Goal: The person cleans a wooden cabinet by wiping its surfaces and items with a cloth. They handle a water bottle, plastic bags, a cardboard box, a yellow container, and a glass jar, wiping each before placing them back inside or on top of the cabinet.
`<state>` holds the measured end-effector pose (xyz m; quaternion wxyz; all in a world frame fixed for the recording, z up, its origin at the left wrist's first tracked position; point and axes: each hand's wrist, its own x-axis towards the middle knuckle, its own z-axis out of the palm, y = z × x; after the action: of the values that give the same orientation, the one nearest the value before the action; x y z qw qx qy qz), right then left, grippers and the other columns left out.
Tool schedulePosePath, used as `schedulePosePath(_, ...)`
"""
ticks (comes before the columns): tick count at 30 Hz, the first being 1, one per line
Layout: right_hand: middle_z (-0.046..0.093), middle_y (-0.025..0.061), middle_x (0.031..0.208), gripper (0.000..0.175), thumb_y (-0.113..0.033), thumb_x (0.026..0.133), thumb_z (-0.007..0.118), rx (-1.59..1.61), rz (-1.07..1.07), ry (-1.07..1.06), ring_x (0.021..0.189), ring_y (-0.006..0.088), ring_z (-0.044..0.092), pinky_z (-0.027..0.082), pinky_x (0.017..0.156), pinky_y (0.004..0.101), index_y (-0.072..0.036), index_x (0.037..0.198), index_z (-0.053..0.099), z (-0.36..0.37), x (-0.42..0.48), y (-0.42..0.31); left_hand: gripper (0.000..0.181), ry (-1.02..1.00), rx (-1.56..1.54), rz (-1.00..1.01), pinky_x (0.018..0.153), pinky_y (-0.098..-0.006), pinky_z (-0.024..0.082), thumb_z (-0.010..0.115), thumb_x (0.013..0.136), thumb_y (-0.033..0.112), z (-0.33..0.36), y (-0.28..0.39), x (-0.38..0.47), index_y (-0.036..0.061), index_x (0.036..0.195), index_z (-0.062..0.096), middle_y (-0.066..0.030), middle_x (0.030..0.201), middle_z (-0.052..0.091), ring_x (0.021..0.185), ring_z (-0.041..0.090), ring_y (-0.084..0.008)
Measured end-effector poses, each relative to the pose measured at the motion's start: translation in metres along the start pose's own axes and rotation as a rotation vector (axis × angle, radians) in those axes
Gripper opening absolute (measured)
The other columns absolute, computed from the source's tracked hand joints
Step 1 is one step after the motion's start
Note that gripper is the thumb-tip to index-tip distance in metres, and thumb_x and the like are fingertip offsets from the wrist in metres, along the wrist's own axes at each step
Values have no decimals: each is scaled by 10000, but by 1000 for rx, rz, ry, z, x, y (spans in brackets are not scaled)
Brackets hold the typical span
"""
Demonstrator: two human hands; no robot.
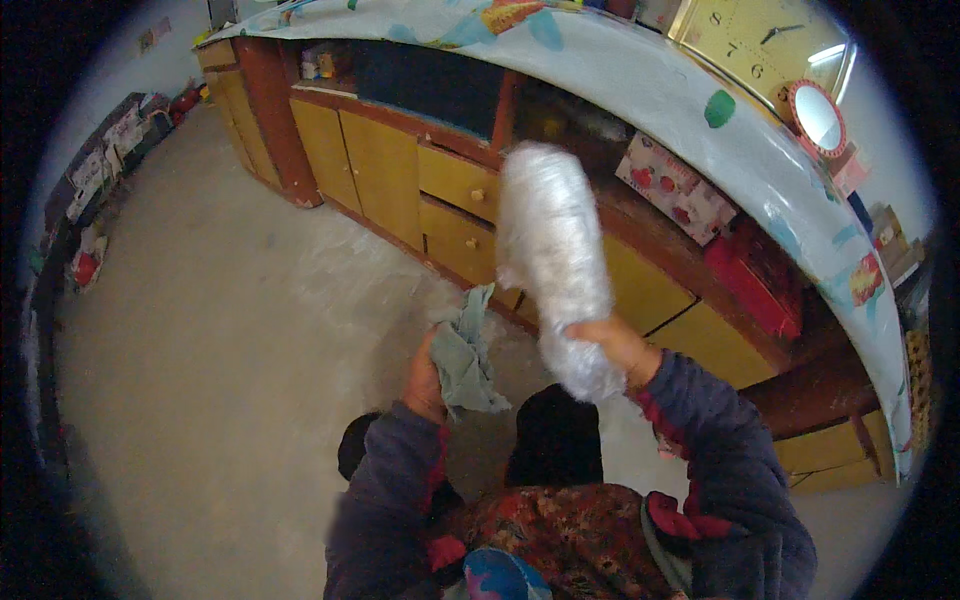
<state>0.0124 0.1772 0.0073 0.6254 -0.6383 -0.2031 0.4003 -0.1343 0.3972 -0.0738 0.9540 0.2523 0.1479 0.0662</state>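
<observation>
My right hand (611, 345) grips the lower part of a long bundle in clear plastic wrap (559, 232). The bundle is held up before the wooden cabinet (379, 169), tilted slightly, and its outline is blurred. What lies inside the wrap cannot be made out. A crumpled grey-green cloth (465, 360) is held in my left hand (425, 382), over the concrete floor (247, 322). Cloth and bundle are apart from each other.
A floral plastic cover (645, 67) lies over the cabinet top, bearing a gold clock (757, 45) and a round pink-framed mirror (817, 120). A printed carton (671, 184) and a red box (757, 289) sit on the open shelf. Assorted items line the left wall.
</observation>
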Motion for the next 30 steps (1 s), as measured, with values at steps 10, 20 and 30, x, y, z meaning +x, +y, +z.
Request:
schedulePosePath(10,622,119,1113,596,-253,751,708,-411,-58,227,993,254,622,488,866,341,-12,1260,515,-99,135,-121,408,53,13,-73,794,-343,510,459,946,407,-11,-8,19,87,1162,590,-46,1040,641,909,614,-196)
schedulePosePath(20,472,184,1366,756,-270,735,730,-1371,-423,341,1255,318,464,388,1032,399,-32,1373,404,-93,308,-159,495,25,30,-66,949,-323,439,467,963,214,-12,5,16,64,1425,366,-80,1280,531,1112,541,-190)
schedulePosePath(30,549,233,1205,453,-213,890,527,-1493,-812,391,1113,379,536,438,966,440,-35,1303,472,-106,363,-127,503,143,40,-25,950,-340,435,458,968,380,-28,-1,31,72,1365,434,-78,1239,556,1099,549,-205)
